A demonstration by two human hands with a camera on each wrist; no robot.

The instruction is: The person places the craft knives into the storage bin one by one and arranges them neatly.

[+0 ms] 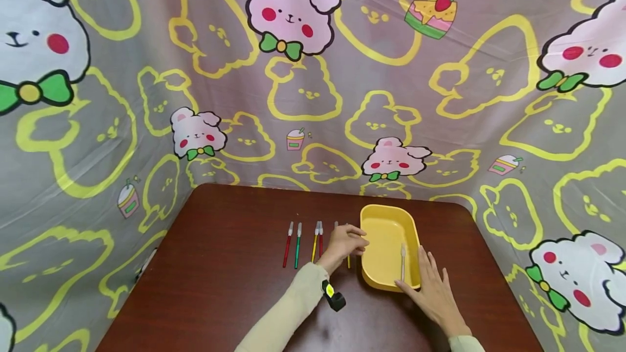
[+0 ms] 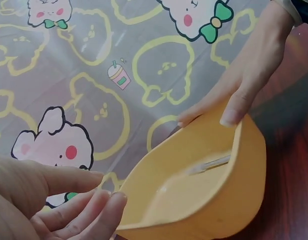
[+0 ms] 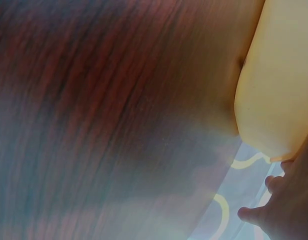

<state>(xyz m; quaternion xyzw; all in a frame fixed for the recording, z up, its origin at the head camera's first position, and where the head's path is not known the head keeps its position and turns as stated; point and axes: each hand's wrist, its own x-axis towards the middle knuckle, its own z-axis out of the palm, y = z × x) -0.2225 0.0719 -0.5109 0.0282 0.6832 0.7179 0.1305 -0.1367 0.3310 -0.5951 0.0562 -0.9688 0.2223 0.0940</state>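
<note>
A yellow plastic box (image 1: 381, 232) stands on the table, and a pale, slim paintbrush (image 1: 403, 262) lies inside along its right part. My left hand (image 1: 344, 244) is at the box's left rim, its fingers loosely bent; in the left wrist view nothing shows between them. My right hand (image 1: 434, 293) rests against the box's right side, fingers fairly straight along the outer wall and the thumb at the near right corner of the rim. Left of the box lie several paintbrushes, among them a red one (image 1: 287, 246) and a green one (image 1: 297, 249); my left hand partly covers others.
The dark brown wooden table (image 1: 215, 276) runs back to a hanging cloth (image 1: 313, 140) printed with rabbits, which encloses the back and both sides. A black wrist-camera strap (image 1: 335, 296) sits on the left wrist.
</note>
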